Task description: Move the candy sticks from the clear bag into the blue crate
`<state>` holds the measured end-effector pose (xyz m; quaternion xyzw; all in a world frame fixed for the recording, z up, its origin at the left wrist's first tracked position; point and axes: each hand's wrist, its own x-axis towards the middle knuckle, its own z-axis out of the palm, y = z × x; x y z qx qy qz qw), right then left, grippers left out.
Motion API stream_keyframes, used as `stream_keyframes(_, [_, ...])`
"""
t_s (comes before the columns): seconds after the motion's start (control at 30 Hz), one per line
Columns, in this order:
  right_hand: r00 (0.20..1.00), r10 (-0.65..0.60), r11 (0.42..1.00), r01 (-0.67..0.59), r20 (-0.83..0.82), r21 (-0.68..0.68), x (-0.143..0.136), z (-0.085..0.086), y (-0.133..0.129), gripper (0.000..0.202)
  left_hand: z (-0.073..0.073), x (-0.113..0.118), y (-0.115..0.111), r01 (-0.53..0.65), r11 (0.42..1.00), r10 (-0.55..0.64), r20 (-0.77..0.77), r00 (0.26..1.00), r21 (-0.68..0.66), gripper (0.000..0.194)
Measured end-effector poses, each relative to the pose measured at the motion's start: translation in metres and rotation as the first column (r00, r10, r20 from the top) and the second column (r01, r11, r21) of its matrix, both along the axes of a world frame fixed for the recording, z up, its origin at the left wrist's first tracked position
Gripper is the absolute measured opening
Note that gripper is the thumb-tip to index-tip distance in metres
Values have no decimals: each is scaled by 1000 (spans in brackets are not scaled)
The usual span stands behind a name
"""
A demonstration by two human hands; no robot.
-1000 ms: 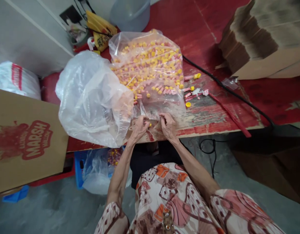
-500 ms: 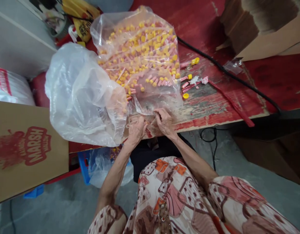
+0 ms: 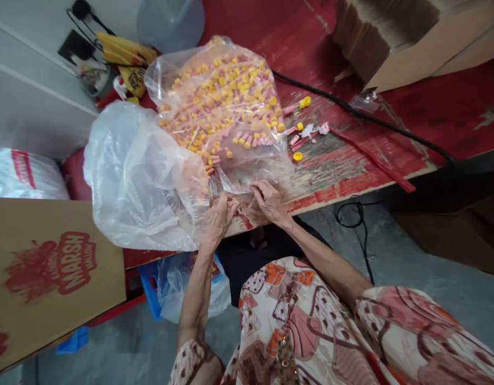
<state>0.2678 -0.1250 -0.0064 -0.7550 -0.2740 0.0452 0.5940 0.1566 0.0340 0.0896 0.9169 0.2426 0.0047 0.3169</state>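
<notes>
A clear plastic bag (image 3: 263, 168), filled with many small pink-and-white tubes with yellow caps, lies flat on the red table. At its near edge, my right hand (image 3: 268, 200) is closed, the curled fingertips on the plastic. My left hand (image 3: 217, 218) is closed too, at the table edge by the bag's mouth. Something small and pale yellowish shows at its fingertips, too small to name. To the left bulges a whitish translucent plastic bag (image 3: 130, 176), puffed up and touching my left hand. Several loose capped tubes and a yellow cap (image 3: 297, 156) lie right of the clear bag.
A printed carton (image 3: 70, 315) stands at the left, and cut cardboard (image 3: 427, 64) at the upper right. A black cable (image 3: 351, 107) and a red strip (image 3: 375, 158) cross the table (image 3: 335, 182). Below its edge is a blue crate (image 3: 150, 294) with a bag.
My view has shifted slightly, so the carton and bags sit lower in the picture. My left hand has moved a little away from my right hand; the right stays at the bag's edge.
</notes>
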Motion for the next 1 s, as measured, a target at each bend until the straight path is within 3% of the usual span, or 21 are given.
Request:
stream_keyframes(0.1, [999,26,999,-25,26,-41,-2,2,-1,34,-2,0,-1,72,997,-71,-42,997,26,17])
stream_keyframes(0.2, [983,154,979,-138,99,-150,-8,5,-2,36,-3,0,-1,122,992,-123,-51,991,-7,15])
stream_keyframes(0.3, [926,319,929,-264,202,-257,-14,8,-2,34,-5,-3,-3,64,998,-64,29,998,0,11])
stream_keyframes(0.4, [896,373,904,-292,241,-313,-15,9,-2,30,-12,-6,-8,5,999,-9,67,998,52,9])
stream_keyframes(0.57, [909,345,918,-275,233,-285,-12,10,-3,27,-19,-8,-12,70,990,-82,96,992,119,14])
stream_keyframes(0.77, [916,346,921,-290,203,-260,-11,9,-3,32,-34,-5,-14,30,939,-92,167,982,342,16])
stream_keyframes(0.9, [957,166,980,-132,239,-151,-11,6,-5,37,-50,-4,-14,55,952,-129,232,964,300,9])
stream_keyframes(1.0, [961,72,994,-46,269,-102,4,9,3,37,-56,-7,-13,64,968,-135,289,948,243,30])
